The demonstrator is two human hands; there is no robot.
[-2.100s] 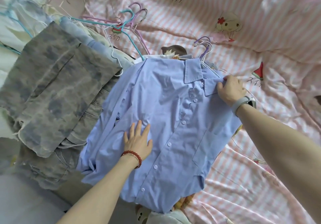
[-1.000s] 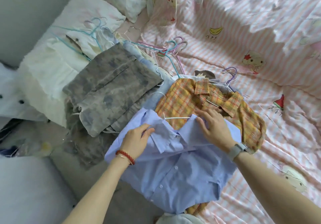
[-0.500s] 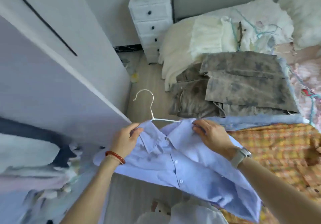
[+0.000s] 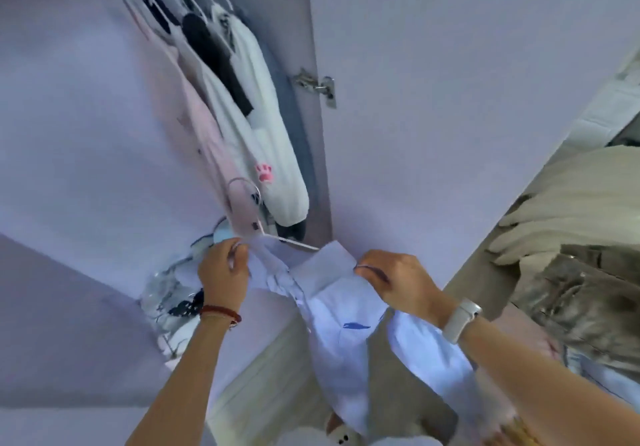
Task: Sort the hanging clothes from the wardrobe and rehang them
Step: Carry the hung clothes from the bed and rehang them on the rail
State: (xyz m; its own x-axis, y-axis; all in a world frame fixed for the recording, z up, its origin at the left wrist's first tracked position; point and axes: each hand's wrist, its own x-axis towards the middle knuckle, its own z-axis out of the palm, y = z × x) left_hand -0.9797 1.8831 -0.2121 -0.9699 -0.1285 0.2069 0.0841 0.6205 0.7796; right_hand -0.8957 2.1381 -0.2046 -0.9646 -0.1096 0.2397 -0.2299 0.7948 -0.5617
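1. Left hand [image 4: 223,274], red bead bracelet [image 4: 221,310] at the wrist: fingers curled, pinching the left shoulder of a light blue shirt [image 4: 346,335] together with the end of a white wire hanger [image 4: 256,217].
2. Right hand [image 4: 398,281], pale watch [image 4: 460,316] on the wrist: fingers curled, gripping the shirt's right shoulder just beside the collar.
3. Shirt held up in the air between the two hands, in front of the open wardrobe. Collar spread open near the top; body hangs down and twists toward the lower right. Fabric creased; picture blurred, so buttons cannot be made out.
4. Hanger hook rises up and left of the collar, overlapping the hems of clothes hung in the wardrobe.
5. Directly behind the hook: a white fleece garment [image 4: 263,134] with a pink paw print, a pale pink garment [image 4: 204,134] beside it, dark pieces between them, all on white hangers at the top.
6. Wardrobe door [image 4: 450,82] stands open to the right of the gap, a metal hinge [image 4: 317,85] on its edge.
7. Below the left hand, a heap of pale and dark items [image 4: 173,303] in the wardrobe's bottom, too blurred to identify.
8. Far right: cream fabric [image 4: 571,203] and a grey mottled garment [image 4: 581,300] on the bed edge.
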